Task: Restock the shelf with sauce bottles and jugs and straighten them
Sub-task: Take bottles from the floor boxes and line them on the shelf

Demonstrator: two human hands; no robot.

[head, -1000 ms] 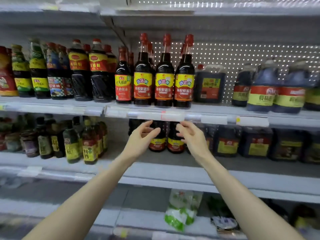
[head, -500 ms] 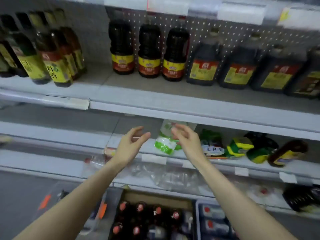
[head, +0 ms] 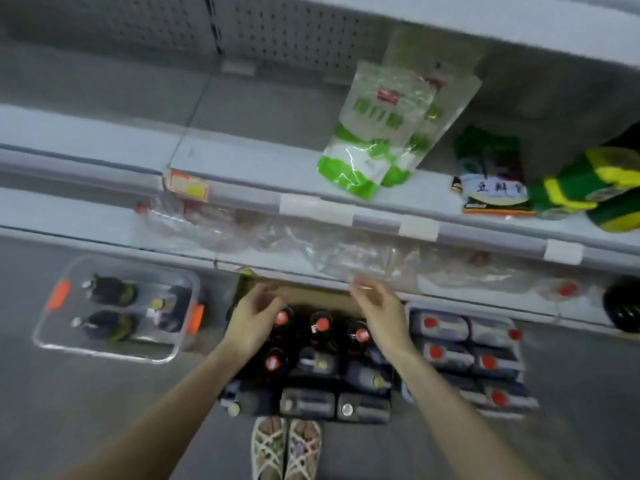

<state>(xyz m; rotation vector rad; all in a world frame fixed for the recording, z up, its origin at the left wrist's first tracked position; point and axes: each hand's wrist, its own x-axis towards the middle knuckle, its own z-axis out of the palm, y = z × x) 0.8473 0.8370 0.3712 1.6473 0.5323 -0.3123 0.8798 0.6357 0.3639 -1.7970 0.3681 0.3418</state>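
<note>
I look down at the floor in front of the shelves. A cardboard box holds several dark sauce bottles with red caps and dark jugs at its near side. My left hand hovers over the box's left bottles, fingers loosely curled, holding nothing. Over the right bottles hangs my right hand, also loosely curled and holding nothing. To the right stands a clear crate of dark jugs with red caps.
A clear plastic bin with orange latches and a few dark bottles sits on the floor at left. The low shelf carries green-and-white pouches and green packets. Crumpled clear plastic lies on the bottom shelf. My feet stand behind the box.
The view has swung down from the bottle shelves to the floor boxes. Both hands have dropped with it and now hover over the box of bottles, still holding nothing.
</note>
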